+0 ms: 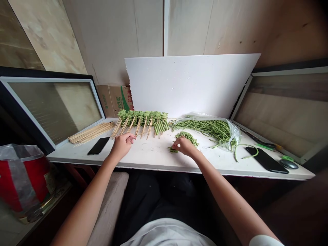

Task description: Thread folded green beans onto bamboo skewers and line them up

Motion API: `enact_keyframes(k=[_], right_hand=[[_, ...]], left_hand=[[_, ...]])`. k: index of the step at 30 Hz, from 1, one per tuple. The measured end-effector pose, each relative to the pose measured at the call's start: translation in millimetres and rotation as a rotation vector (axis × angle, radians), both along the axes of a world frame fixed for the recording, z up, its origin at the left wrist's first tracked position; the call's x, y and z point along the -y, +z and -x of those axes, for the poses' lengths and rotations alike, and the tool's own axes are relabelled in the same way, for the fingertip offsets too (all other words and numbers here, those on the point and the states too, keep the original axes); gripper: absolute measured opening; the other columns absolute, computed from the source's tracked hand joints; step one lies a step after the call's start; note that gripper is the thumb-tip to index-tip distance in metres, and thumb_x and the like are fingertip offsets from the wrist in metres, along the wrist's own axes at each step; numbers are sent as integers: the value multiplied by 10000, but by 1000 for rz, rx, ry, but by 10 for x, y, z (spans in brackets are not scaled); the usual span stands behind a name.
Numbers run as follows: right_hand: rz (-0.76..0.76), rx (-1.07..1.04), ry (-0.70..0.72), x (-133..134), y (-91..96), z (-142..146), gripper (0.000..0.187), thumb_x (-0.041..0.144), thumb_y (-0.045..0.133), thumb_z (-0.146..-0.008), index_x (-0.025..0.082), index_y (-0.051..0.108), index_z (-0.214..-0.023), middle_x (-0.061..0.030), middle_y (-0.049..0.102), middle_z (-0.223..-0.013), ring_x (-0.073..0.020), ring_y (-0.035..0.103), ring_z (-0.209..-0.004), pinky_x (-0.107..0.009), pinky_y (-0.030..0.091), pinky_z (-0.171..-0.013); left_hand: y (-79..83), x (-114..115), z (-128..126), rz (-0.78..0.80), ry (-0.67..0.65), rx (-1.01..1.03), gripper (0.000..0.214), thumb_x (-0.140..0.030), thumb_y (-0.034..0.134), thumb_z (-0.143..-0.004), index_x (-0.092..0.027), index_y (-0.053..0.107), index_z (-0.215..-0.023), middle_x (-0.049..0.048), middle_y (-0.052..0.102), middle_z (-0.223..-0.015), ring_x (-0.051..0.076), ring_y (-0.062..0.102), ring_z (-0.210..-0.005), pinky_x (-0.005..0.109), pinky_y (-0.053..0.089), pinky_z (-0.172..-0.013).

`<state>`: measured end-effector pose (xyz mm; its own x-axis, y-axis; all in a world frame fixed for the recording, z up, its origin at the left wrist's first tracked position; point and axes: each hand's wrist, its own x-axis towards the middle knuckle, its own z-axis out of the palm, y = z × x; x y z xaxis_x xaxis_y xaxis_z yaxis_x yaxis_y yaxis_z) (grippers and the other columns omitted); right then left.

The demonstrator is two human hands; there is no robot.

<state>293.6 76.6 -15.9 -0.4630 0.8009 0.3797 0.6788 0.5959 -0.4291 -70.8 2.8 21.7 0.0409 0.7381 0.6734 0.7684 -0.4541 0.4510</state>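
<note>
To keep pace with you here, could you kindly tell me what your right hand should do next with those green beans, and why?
Probably the right hand should lift a few beans from the small pile of green beans, since it rests on them, and the left hand sits beside the row of skewered beans.

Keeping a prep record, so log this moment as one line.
left hand by skewered green beans | right hand on cut green beans | nearby: bagged long beans

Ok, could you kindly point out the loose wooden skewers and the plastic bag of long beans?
Loose wooden skewers (91, 132): head view, middle of the bundle.
Plastic bag of long beans (232, 132): head view, right end of the bag.
</note>
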Motion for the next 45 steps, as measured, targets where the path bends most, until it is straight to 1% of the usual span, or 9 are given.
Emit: enact_keyframes(k=[5,9,13,16,20,23,29,36,45], right_hand=[[-2,170,-42,37,28,25,118,229,734,-927,202,848,-932,-121,807,-948,-344,654,-1078,-379,524,-800],[27,224,-54,56,21,46,115,238,735,-946,210,845,-963,-113,810,-959,-343,652,-1119,-352,521,-805],[-24,187,-62,54,-4,82,89,212,753,-928,196,836,-902,-131,804,-973,-353,663,-1119,-371,527,-843],[-26,7,-38,38,8,96,92,216,747,-931,200,831,-899,-125,807,-969,-326,706,-1019,-391,543,-832],[102,-462,10,27,101,92,215,404,824,-879,212,833,-976,-106,812,-931,-259,738,-814,-370,576,-722],[183,-781,38,39,196,91,426,524,880,-791,221,831,-1086,-90,814,-951,-248,739,-862,-362,594,-741],[418,-1173,112,99,328,124,403,537,910,-743,232,835,-995,-71,806,-982,-230,744,-987,-304,601,-762],[495,-1324,152,194,382,192,343,510,864,-818,241,821,-1026,-84,810,-1156,-260,737,-1190,-304,605,-855],[517,-1360,179,234,397,230,334,502,898,-780,243,819,-976,-83,820,-1130,-267,737,-1194,-282,587,-785]], left_hand=[[-2,3,-9,11,0,2,261,-239,527,-958,-183,762,-859,16,726,-725,177,664,-693,254,505,-716],[-13,-6,-16,18,-5,3,259,-247,532,-955,-180,762,-856,17,725,-718,178,663,-687,264,509,-718],[-26,-9,-27,-9,-14,-2,269,-246,525,-963,-179,768,-870,19,733,-728,176,661,-687,265,510,-713],[-25,-3,-31,-25,-10,-7,275,-250,526,-975,-177,772,-877,18,732,-729,174,666,-698,260,504,-716],[-22,-2,-32,-28,-5,-14,284,-259,526,-989,-176,774,-879,11,719,-717,162,650,-673,252,488,-702],[-28,-7,-38,-33,-13,-13,287,-260,520,-992,-173,773,-887,9,710,-712,155,633,-649,250,472,-680],[-30,7,-67,-31,-34,-15,296,-242,499,-988,-173,764,-878,11,690,-698,150,617,-625,244,452,-647],[-27,20,-79,-12,-36,-29,291,-231,496,-972,-182,764,-868,11,672,-689,152,593,-606,249,452,-643],[-54,-5,-93,-20,-36,-41,319,-268,498,-982,-174,782,-870,19,663,-660,155,581,-577,259,452,-622]])
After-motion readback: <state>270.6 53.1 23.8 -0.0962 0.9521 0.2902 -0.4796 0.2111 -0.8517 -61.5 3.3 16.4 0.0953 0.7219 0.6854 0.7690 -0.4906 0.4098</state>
